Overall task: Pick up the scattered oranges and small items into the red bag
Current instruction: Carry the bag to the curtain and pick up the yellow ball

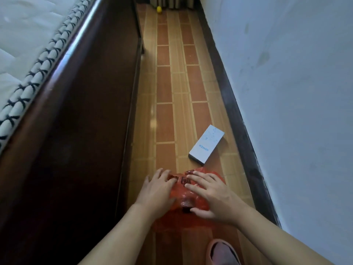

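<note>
The red plastic bag (181, 190) lies crumpled on the tiled floor near the bottom of the view. My left hand (155, 188) grips its left side with the fingers curled over the plastic. My right hand (208, 196) rests on its right side, fingers spread on top and thumb underneath. Something dark shows through the plastic between my hands. A white flat box with blue lettering (206, 145) lies on the floor just beyond the bag, towards the right. A yellow-orange fruit (159, 9) sits far away at the end of the floor strip.
The floor is a narrow strip between a dark wooden bed frame (86, 111) with a mattress on the left and a white wall (286, 92) with dark skirting on the right. A pink slipper (222, 252) is at the bottom edge.
</note>
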